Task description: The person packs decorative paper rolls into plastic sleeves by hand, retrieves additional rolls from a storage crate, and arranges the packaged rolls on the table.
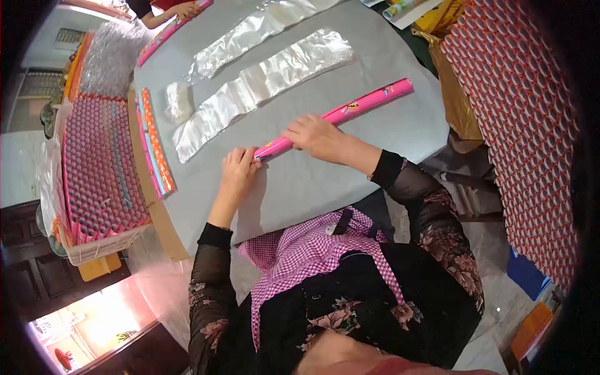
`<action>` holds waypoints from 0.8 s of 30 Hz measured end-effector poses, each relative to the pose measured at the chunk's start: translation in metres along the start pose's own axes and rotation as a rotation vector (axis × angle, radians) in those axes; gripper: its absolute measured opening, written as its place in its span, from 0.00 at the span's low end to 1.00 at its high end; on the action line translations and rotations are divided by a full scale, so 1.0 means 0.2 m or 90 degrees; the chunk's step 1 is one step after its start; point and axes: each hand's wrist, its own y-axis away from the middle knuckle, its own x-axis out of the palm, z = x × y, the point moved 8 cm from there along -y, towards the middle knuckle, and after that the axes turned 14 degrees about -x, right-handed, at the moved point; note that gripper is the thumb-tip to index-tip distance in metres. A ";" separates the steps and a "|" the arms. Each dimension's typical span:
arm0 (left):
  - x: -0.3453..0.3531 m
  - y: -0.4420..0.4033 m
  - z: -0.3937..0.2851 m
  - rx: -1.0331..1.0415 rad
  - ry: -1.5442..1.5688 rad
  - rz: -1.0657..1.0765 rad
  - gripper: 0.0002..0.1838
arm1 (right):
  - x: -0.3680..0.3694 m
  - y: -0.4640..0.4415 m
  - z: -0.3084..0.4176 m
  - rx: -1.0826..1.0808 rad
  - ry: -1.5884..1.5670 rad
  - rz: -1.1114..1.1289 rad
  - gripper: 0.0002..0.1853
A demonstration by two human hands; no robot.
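Note:
A pink patterned roll of wrapping paper [369,104] lies slantwise across the grey table [375,169]. My left hand [237,167] is closed around its near left end, fingertips at the opening. Over the roll's middle my right hand [315,137] rests with its fingers curled around the paper. Beyond the roll lies a long clear plastic sleeve [269,78], flat and wrinkled, with a second plastic sleeve [250,39] behind it. A small clear plastic bundle [179,102] sits left of the sleeves.
Orange and pink rolls [156,144] lie along the table's left edge. A crate [106,240] full of rolls stands beyond it. At the right rises a large stack of roll ends [519,125]. At the back, a co-worker's hand [186,9] touches another pink roll [164,40].

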 end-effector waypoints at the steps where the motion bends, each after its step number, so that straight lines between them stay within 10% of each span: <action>1: 0.00 -0.01 0.01 0.012 -0.009 0.010 0.20 | -0.01 0.00 0.01 -0.002 0.004 -0.021 0.19; 13: 0.01 -0.99 -0.87 0.196 0.121 -0.099 0.20 | -0.02 0.01 0.01 0.025 0.054 -0.079 0.10; 17: 0.30 -1.23 -1.01 0.055 0.050 -0.106 0.18 | 0.08 -0.01 -0.03 0.067 -0.022 0.219 0.11; 20: 0.57 -1.35 -0.95 0.179 -0.053 -0.067 0.13 | -0.04 0.00 0.02 -0.016 0.106 -0.065 0.11; 22: 0.47 -1.36 -0.92 0.122 0.030 -0.083 0.11 | 0.19 0.00 -0.03 0.041 0.029 0.296 0.12; 24: 0.33 -1.36 -0.83 0.051 0.215 -0.142 0.11 | 0.09 0.00 -0.02 0.038 0.011 0.196 0.11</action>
